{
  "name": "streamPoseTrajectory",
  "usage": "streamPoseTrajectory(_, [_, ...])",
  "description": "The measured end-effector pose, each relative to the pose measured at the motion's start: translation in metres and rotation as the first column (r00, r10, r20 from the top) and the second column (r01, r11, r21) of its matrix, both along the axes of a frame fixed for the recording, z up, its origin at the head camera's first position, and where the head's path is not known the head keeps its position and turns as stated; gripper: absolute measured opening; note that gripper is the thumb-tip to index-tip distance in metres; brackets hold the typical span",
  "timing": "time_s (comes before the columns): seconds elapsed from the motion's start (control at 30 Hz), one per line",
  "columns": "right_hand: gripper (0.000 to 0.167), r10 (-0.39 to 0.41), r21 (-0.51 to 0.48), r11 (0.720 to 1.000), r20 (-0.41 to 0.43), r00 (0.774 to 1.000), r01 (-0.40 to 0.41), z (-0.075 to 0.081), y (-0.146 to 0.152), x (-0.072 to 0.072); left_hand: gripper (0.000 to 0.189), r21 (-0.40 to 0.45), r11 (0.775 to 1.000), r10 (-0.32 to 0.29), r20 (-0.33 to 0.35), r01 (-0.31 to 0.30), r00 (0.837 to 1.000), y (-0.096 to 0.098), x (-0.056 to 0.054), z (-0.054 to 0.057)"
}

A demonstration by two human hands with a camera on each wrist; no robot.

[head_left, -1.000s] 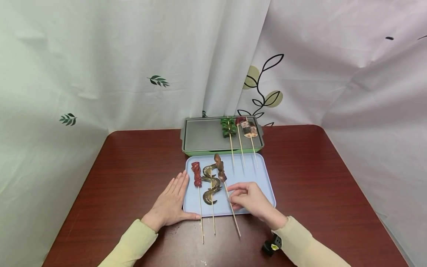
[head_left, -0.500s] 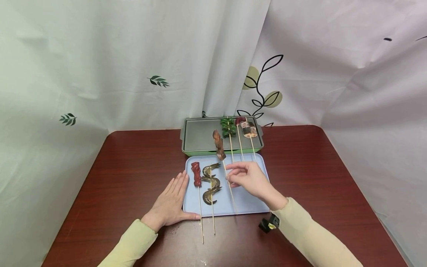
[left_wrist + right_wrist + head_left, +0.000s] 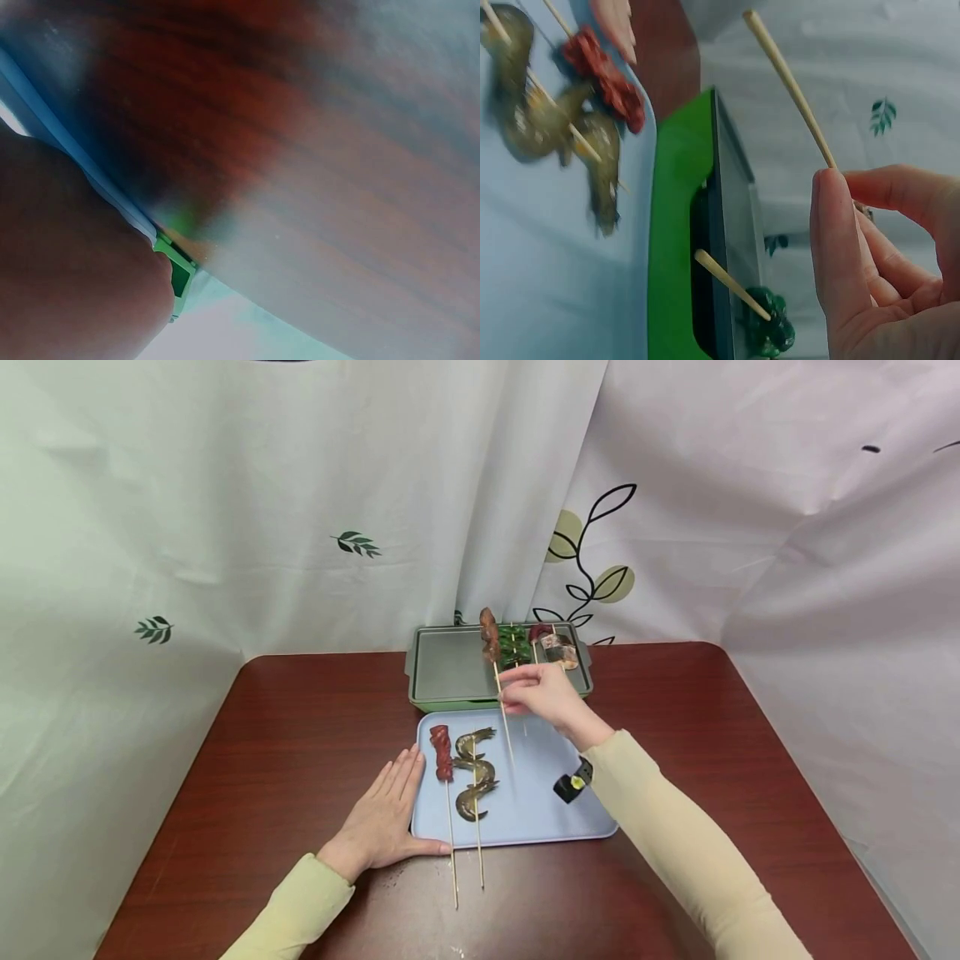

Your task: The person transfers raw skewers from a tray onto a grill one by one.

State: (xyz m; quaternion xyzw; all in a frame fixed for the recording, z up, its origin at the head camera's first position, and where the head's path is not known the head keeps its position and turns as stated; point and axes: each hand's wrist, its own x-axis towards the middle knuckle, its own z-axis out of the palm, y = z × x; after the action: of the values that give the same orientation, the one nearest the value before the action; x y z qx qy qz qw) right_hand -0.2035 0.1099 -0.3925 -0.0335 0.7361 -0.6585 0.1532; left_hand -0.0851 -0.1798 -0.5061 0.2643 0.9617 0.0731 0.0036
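Note:
Between thumb and fingers, my right hand (image 3: 543,693) pinches the stick of a brown meat skewer (image 3: 490,637), its meat over the grill pan (image 3: 447,660). In the right wrist view the bare stick (image 3: 791,86) pokes out past the thumb, and the meat is mostly hidden behind the fingers. My left hand (image 3: 382,814) lies spread at the left edge of the blue tray (image 3: 540,810), its thumb by the tray's front edge. On the tray are a red meat skewer (image 3: 442,753) and a shrimp skewer (image 3: 477,770), their sticks sticking out over the front.
On the pan's right side lie a green pepper skewer (image 3: 514,645), a dark red skewer (image 3: 539,632) and a fish skewer (image 3: 560,651). The pan sits on a green base (image 3: 679,165) behind the tray, on a brown table (image 3: 315,718). A white curtain (image 3: 300,485) hangs behind.
My right hand has lifted the brown meat skewer off the tray and carried it forward to above the pan. The left hand has stayed in place.

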Motion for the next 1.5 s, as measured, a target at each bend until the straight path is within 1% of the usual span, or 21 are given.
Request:
streamPoseTrajectory(0.07, [0.038,-0.007,0.011,1.000,0.022,1.000,0.007,0.001,-0.003,-0.010,0.138,0.004,1.000,-0.001,0.002,0.001,1.000,0.000,0.000,0.000])
streamPoseTrajectory(0.17, [0.038,-0.017,0.024,1.000,0.056,0.998,0.016,0.001,-0.006,-0.020,0.138,0.008,1.000,-0.002,0.004,0.002,1.000,0.000,0.000,-0.001])
streamPoseTrajectory(0.33, [0.035,-0.026,0.051,0.999,0.120,0.992,0.020,-0.002,-0.011,-0.032,0.139,0.008,1.000,0.000,0.010,0.000,1.000,0.000,-0.001,-0.001])
streamPoseTrajectory(0.53, [0.030,-0.018,0.140,0.990,0.136,0.991,-0.001,-0.007,-0.017,-0.036,0.139,0.010,1.000,0.003,0.022,-0.003,1.000,0.000,-0.001,-0.001])
streamPoseTrajectory(0.7, [0.027,-0.040,0.164,0.986,0.151,0.988,0.015,-0.009,-0.021,-0.036,0.139,0.012,1.000,0.006,0.022,-0.006,1.000,0.000,-0.001,0.000])
streamPoseTrajectory(0.9, [0.026,-0.065,0.201,0.979,0.131,0.989,0.037,-0.007,-0.022,-0.034,0.139,0.026,1.000,-0.003,0.002,0.003,1.000,0.000,-0.001,-0.001])
streamPoseTrajectory(1.17, [0.024,-0.078,0.303,0.951,0.064,0.995,0.055,-0.005,-0.026,-0.035,0.138,0.047,0.999,-0.013,-0.026,0.014,1.000,0.000,0.000,0.001])
streamPoseTrajectory(1.27, [0.023,-0.081,0.327,0.943,0.040,0.996,0.063,-0.006,-0.026,-0.036,0.137,0.048,0.999,-0.014,-0.018,0.015,1.000,0.001,0.000,0.003])
streamPoseTrajectory(1.4, [0.023,-0.076,0.349,0.935,0.015,0.997,0.066,-0.007,-0.025,-0.034,0.138,0.020,1.000,-0.010,0.003,0.010,1.000,0.002,0.000,0.006])
streamPoseTrajectory(1.5, [0.025,-0.067,0.347,0.936,-0.006,0.998,0.065,-0.005,-0.023,-0.031,0.138,-0.005,1.000,-0.004,0.018,0.004,1.000,0.003,0.000,0.008])
